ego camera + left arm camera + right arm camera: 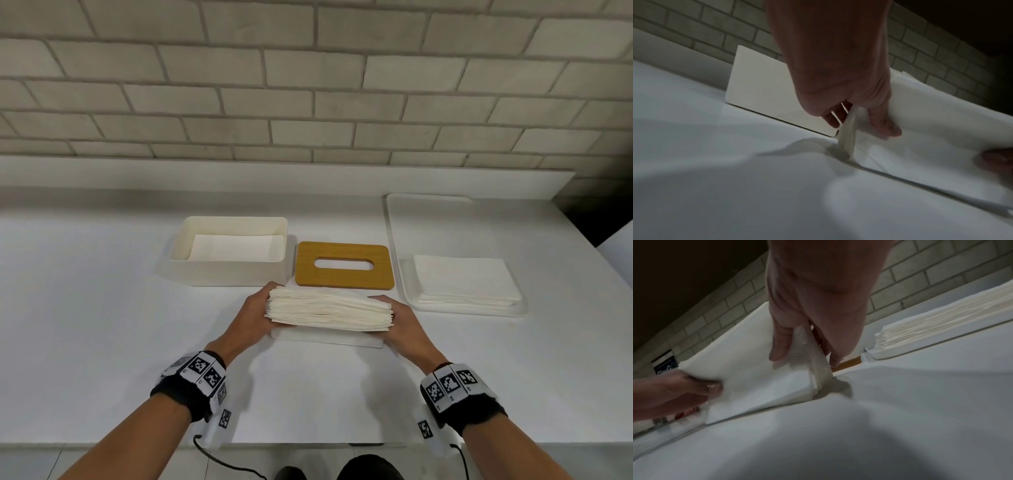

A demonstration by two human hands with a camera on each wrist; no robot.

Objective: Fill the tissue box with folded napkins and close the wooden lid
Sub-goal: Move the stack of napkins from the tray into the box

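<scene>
A thick stack of folded white napkins [329,310] stands on its edge on the counter in front of me. My left hand [255,310] grips its left end and my right hand [399,318] grips its right end, thumbs on the near face and fingers behind. In the left wrist view the thumb [885,123] presses the napkin stack [931,116]. The right wrist view has my right hand pinching the stack's end [809,356]. Behind stands the cream tissue box [226,270], open, with white napkins lying inside. The wooden lid [344,277] with an oval slot lies flat to its right.
A white tray [397,219] at the right holds another pile of unfolded napkins [466,281]. A low white ledge and a brick wall close off the back. The counter's front edge runs just below my wrists.
</scene>
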